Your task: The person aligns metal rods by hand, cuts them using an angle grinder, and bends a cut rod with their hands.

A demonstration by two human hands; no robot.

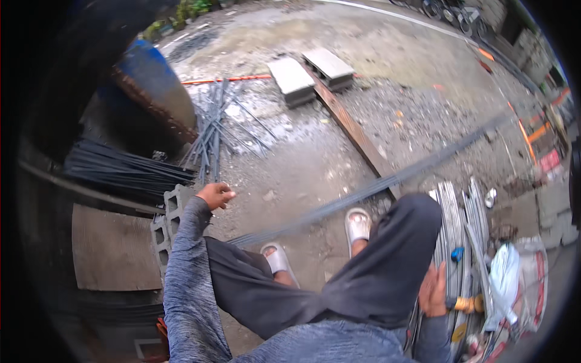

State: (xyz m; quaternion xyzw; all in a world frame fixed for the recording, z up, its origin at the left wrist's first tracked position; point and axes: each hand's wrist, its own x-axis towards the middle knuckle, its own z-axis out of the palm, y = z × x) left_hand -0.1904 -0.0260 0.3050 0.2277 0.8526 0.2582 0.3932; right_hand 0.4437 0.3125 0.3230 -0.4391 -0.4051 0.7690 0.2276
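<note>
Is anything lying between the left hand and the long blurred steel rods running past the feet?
Nothing visible does. The left hand hangs over bare ground beside a concrete block, apart from the rods, with only open dirt between.

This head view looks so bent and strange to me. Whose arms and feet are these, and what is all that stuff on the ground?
A wide fisheye camera worn on a person's head looks down, so straight lines curve. There is no machine here. The left hand reaches out near a grey hollow block, fingers loosely curled, holding nothing I can see. The right hand grips an orange-handled tool. A long, blurred steel rod crosses above the sandalled feet. On the muddy ground lie a bundle of dark rods, two concrete blocks and pale metal strips.
</note>
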